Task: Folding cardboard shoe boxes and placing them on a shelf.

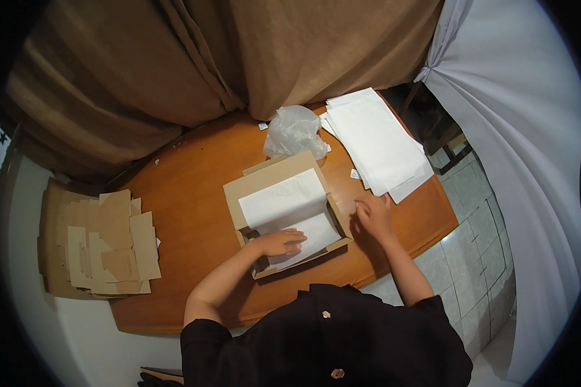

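Note:
An open brown cardboard box (277,173) stands on the table in front of me, its lid folded back away from me. A sheet of white paper (284,198) lines it, lying in the bottom and running up over the lid. My left hand (281,242) rests flat on the paper inside the box, fingers stretched out. Just right of the box, my right hand (373,214) hovers by the near corner of a stack of white paper (377,138). Its fingers are loosely bent and apart, with nothing visible in them.
A crumpled clear plastic bag (292,132) lies behind the box. Several flattened cardboard pieces (113,242) are piled at the left of the wooden table (193,174). Brown curtains (329,51) hang along the back, and a white curtain (497,109) hangs at the right.

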`<action>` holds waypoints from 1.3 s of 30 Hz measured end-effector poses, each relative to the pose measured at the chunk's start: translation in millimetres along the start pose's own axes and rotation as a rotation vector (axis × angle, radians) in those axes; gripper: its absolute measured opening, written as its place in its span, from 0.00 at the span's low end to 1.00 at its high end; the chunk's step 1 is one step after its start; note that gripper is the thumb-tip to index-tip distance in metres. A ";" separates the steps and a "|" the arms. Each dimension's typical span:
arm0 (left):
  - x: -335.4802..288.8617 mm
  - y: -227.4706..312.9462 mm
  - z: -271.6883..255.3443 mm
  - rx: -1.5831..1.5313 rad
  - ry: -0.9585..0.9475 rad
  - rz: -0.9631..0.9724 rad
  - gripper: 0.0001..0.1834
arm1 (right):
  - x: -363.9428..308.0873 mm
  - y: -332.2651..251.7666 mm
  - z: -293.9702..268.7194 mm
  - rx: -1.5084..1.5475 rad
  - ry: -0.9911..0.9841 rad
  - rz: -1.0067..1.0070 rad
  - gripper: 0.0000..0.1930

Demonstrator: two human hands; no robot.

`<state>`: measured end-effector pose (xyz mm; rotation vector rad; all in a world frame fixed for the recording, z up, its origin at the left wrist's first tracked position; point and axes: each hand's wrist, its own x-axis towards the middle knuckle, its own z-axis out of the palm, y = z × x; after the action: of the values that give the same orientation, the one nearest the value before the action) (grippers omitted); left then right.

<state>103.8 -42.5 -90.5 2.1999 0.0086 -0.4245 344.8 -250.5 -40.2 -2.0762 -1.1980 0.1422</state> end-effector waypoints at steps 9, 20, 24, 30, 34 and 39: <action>-23.3 56.7 -15.6 -0.222 -0.182 -0.233 0.38 | 79.1 56.7 57.0 -0.605 -0.012 0.124 0.21; -37.7 65.4 -2.0 -0.206 -0.023 -0.203 0.20 | 84.5 49.4 55.1 -0.645 -0.193 0.135 0.13; -39.4 69.5 -2.4 -0.231 -0.007 -0.203 0.17 | 82.7 63.4 61.9 -0.683 0.016 0.106 0.11; -45.6 67.3 0.4 -0.295 0.116 -0.208 0.16 | 82.4 46.9 46.4 -0.702 -0.204 0.171 0.09; -50.5 62.9 -8.3 -0.355 0.103 -0.209 0.15 | 73.2 49.3 35.2 -0.676 -0.194 0.179 0.09; -55.3 51.1 -5.0 -0.394 0.331 -0.189 0.11 | 67.2 53.0 27.6 -0.744 -0.225 0.201 0.10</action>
<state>61.1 -62.5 -31.6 1.8598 0.4457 -0.1398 408.4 -198.9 -77.5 -2.8944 -1.2973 0.0202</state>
